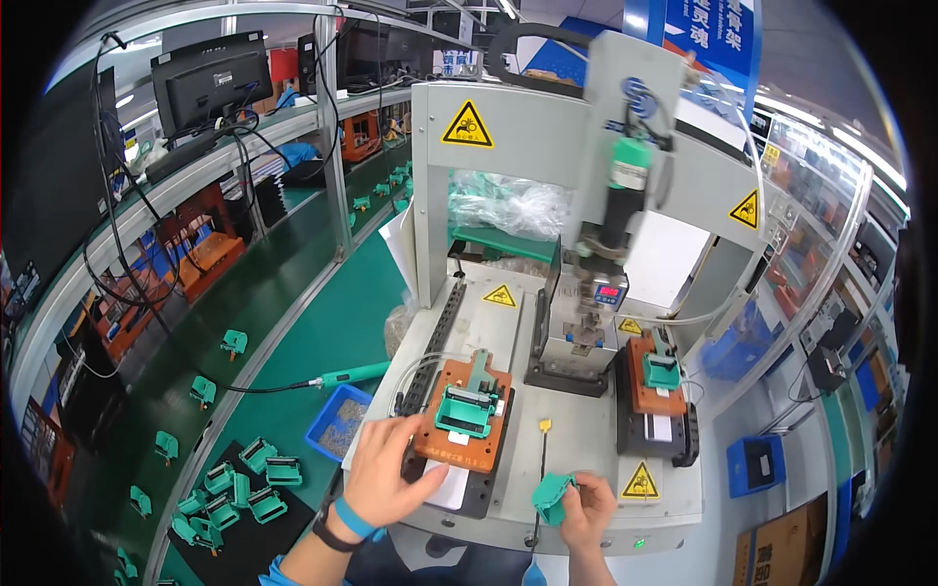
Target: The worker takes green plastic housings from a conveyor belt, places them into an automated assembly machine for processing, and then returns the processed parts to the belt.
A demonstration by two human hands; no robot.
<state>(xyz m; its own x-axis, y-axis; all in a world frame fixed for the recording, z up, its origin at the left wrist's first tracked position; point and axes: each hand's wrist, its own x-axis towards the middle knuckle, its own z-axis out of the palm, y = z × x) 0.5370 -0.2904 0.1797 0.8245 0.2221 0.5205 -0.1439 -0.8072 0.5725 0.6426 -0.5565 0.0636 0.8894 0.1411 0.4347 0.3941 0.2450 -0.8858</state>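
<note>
A small teal moulded plastic housing (553, 495) is pinched in the right hand (587, 508) – the grip is closed on it – just in front of the near edge of the grey machine surface (586, 430). The left hand (389, 476) is laid flat, fingers spread, against the near left corner of the orange rectangular fixture plate (459, 430); nothing is clamped in it. A second teal housing (465, 410) is already seated in that plate, and a third (661, 370) sits in the orange fixture on the right (653, 381), nearer the vertical screwdriving head with its green motor body (625, 195).

Judged from this, the step in hand is a part exchange at the left fixture. It would be done well if the plate is steadied by the left hand while the seated housing is lifted straight up, not levered sideways. The held housing should be turned so its open face matches the seated one – a tilted part would likely sit proud under the driver. Hands are best kept to the near side, away from the head.

To the left, more teal housings are gathered on a black mat (244, 488), beside a blue tray of small screws (342, 422).
</note>
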